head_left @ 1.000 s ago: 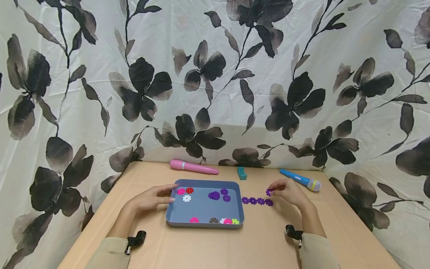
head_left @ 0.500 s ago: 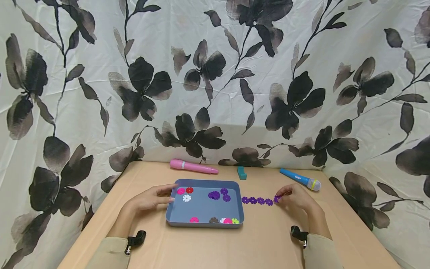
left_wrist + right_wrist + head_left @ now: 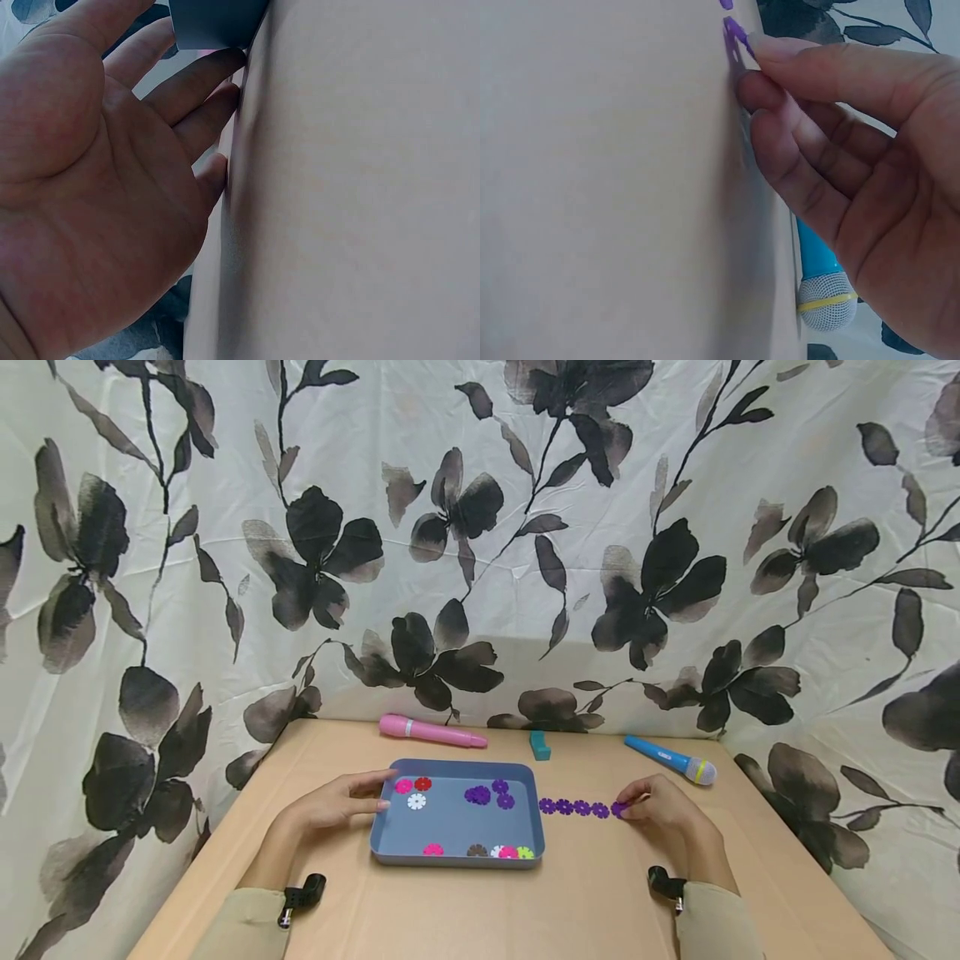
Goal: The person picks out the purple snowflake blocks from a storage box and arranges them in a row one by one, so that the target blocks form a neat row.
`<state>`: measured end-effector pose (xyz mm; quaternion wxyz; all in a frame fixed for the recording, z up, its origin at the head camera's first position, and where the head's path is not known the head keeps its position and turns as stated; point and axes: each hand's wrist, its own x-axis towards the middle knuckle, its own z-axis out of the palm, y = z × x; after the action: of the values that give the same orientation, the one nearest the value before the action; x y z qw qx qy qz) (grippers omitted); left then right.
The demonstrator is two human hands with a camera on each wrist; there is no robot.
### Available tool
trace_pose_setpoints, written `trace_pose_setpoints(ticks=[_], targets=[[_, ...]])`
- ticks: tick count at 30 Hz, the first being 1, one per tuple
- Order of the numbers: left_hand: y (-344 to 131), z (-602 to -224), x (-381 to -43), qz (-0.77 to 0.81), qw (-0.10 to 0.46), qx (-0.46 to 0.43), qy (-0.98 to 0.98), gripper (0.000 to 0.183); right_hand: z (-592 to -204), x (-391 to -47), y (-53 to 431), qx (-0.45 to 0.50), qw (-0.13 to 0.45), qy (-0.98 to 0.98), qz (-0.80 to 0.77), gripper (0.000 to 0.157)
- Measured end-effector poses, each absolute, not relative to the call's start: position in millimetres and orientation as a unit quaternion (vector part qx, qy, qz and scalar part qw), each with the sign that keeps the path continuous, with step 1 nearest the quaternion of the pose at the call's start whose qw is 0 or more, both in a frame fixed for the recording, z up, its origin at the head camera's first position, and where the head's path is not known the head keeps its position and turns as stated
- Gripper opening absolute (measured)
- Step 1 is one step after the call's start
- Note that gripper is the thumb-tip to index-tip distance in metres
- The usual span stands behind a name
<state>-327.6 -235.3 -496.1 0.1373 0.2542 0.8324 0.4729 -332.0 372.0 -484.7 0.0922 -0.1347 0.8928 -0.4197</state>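
At the right end of a row of purple flower-shaped discs [image 3: 582,808], my right hand [image 3: 662,806] pinches another purple flower-shaped disc [image 3: 617,809] between thumb and fingertips. In the right wrist view that disc [image 3: 739,32] stands tilted, its lower edge close to the table. My left hand [image 3: 339,802] rests thumb and fingertips against the left rim of a grey-blue tray [image 3: 450,863], its fingers loosely extended. In the tray lie more purple discs [image 3: 477,795], a white disc [image 3: 416,802], a red disc [image 3: 423,784] and several other coloured ones along the front wall.
A pink toy microphone [image 3: 432,732] lies behind the tray. Right of it stands a small teal block [image 3: 539,746]. A blue toy microphone [image 3: 671,761] lies behind my right hand. A floral curtain [image 3: 480,568] hangs along the back of the table [image 3: 480,910].
My right hand brought the purple disc down from above the row to its right end and lowered it beside the last disc. The left hand and tray stayed put.
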Motion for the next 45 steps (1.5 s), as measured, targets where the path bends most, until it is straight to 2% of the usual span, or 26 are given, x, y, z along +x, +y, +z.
trace_pose_setpoints(ticks=[15, 20, 27, 37, 45], targets=[[-236, -493, -326, 0.466, 0.136, 0.25, 0.837, 0.066, -481, -334, 364, -0.125, 0.077, 0.911, -0.384, 0.02], [-237, -493, -327, 0.473, 0.14, 0.247, 0.834, 0.066, -472, -334, 355, -0.086, 0.033, 0.922, -0.375, 0.025], [-237, -494, -328, 0.468, 0.137, 0.247, 0.837, 0.065, -466, -341, 341, -0.136, -0.041, 0.914, -0.38, 0.033], [-235, -495, -330, 0.476, 0.153, 0.228, 0.836, 0.068, -453, -337, 316, -0.149, -0.077, 0.904, -0.393, 0.036], [-236, -496, -328, 0.479, 0.148, 0.238, 0.832, 0.067, -450, -333, 277, -0.168, -0.073, 0.884, -0.43, 0.036]])
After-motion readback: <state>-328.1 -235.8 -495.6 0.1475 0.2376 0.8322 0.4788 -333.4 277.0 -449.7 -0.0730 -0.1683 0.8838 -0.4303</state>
